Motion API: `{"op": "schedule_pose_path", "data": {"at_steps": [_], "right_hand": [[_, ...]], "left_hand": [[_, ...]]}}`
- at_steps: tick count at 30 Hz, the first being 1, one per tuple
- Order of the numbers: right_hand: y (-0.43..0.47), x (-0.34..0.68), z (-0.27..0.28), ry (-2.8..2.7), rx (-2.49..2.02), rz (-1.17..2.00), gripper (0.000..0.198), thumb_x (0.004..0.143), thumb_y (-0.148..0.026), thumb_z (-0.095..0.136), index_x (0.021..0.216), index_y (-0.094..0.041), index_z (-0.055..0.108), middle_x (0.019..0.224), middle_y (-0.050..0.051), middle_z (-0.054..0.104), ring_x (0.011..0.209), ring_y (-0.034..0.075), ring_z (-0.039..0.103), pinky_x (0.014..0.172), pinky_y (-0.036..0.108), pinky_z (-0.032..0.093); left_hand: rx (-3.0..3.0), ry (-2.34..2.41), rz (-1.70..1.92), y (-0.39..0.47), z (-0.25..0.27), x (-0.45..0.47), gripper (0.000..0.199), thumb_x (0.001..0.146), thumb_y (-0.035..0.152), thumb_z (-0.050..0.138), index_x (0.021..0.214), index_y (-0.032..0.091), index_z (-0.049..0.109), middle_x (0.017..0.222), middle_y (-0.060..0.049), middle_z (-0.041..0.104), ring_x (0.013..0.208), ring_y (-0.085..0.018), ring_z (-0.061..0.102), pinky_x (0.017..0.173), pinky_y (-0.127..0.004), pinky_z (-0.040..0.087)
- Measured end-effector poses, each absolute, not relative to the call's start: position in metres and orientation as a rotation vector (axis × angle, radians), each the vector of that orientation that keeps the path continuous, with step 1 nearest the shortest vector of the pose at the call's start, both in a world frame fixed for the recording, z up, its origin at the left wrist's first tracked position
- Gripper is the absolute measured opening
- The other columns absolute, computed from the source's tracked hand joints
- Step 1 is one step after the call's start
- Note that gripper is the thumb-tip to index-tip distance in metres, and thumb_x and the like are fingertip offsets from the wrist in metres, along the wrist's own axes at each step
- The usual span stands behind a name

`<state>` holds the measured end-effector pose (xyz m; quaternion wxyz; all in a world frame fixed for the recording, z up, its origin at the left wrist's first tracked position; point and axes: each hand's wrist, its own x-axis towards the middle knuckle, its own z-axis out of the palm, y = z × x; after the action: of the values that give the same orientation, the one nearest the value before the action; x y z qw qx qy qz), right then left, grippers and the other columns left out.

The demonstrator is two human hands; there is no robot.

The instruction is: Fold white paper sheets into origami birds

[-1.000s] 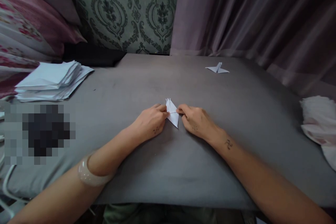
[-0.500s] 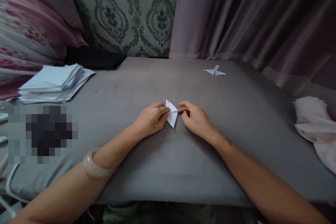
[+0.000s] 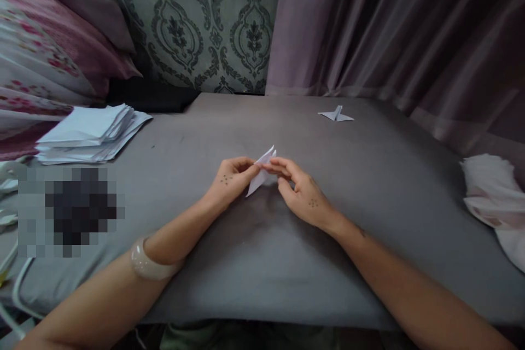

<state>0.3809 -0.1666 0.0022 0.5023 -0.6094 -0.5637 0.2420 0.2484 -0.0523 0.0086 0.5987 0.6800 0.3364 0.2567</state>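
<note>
A small piece of folded white paper (image 3: 257, 180) is pinched at its left side by my left hand (image 3: 230, 181), between thumb and fingers. It stands tilted above the grey cloth, one point up to the right and one down to the left. My right hand (image 3: 305, 194) is at the paper's right side, its fingertips touching or very close to it. The right thumb is held apart from the fingers, and nothing shows between them. Part of the paper's middle is hidden by the fingers.
A folded paper figure with two wings (image 3: 337, 115) lies at the back right of the grey cloth surface (image 3: 229, 126). A stack of white paper (image 3: 88, 134) sits at the left. White cables (image 3: 20, 284) run along the left edge, and pale crumpled fabric (image 3: 492, 191) lies at the right.
The folded paper has turned, its lower point now leaning left instead of right, and it appears lifted. My right hand's fingers have moved left onto or against it.
</note>
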Motion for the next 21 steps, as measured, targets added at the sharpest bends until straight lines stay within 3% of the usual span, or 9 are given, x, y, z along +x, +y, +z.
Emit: {"op": "schedule_pose_path", "data": {"at_steps": [5, 9, 12, 17, 21], "right_hand": [[-0.162, 0.387, 0.0, -1.077, -1.553, 0.241, 0.024, 0.086, -0.024, 0.054, 0.111, -0.021, 0.053, 0.109, 0.01, 0.068, 0.102, 0.019, 0.066, 0.091, 0.037, 0.053], [-0.157, 0.387, -0.003, -0.907, -1.471, 0.634, 0.03, 0.086, -0.035, 0.058, 0.11, -0.02, 0.046, 0.091, 0.008, 0.071, 0.086, 0.02, 0.07, 0.077, 0.037, 0.058], [-0.155, 0.381, -0.002, -0.835, -1.386, 0.795, 0.038, 0.083, -0.036, 0.062, 0.112, -0.02, 0.044, 0.09, 0.007, 0.072, 0.086, 0.019, 0.07, 0.077, 0.036, 0.058], [-0.154, 0.385, -0.003, -0.798, -1.413, 0.81, 0.04, 0.078, -0.027, 0.068, 0.11, -0.019, 0.046, 0.08, 0.001, 0.07, 0.069, 0.014, 0.069, 0.07, 0.03, 0.057], [-0.156, 0.395, -0.002, -0.781, -1.589, 0.941, 0.036, 0.079, -0.017, 0.064, 0.11, -0.018, 0.047, 0.073, -0.002, 0.069, 0.053, 0.01, 0.063, 0.057, 0.024, 0.052]], "left_hand": [[1.027, 0.795, 0.595, -0.049, 0.011, 0.252, 0.018, 0.071, 0.027, 0.069, 0.08, 0.012, 0.064, 0.077, -0.005, 0.068, 0.065, -0.013, 0.061, 0.064, -0.025, 0.049], [0.912, 0.771, 0.579, -0.053, 0.011, 0.255, 0.016, 0.074, 0.021, 0.068, 0.085, 0.011, 0.064, 0.086, -0.008, 0.07, 0.07, -0.013, 0.064, 0.068, -0.026, 0.051], [0.912, 0.751, 0.57, -0.058, 0.009, 0.256, 0.015, 0.074, 0.021, 0.07, 0.083, 0.011, 0.066, 0.08, -0.007, 0.07, 0.07, -0.013, 0.064, 0.071, -0.026, 0.051], [1.028, 0.734, 0.5, -0.062, 0.005, 0.255, 0.021, 0.072, 0.029, 0.073, 0.078, 0.01, 0.067, 0.076, -0.008, 0.069, 0.071, -0.015, 0.064, 0.073, -0.029, 0.051], [1.336, 0.771, 0.581, -0.058, -0.002, 0.254, 0.03, 0.07, 0.023, 0.074, 0.097, 0.012, 0.064, 0.079, -0.004, 0.066, 0.07, -0.013, 0.061, 0.067, -0.026, 0.049]]}}
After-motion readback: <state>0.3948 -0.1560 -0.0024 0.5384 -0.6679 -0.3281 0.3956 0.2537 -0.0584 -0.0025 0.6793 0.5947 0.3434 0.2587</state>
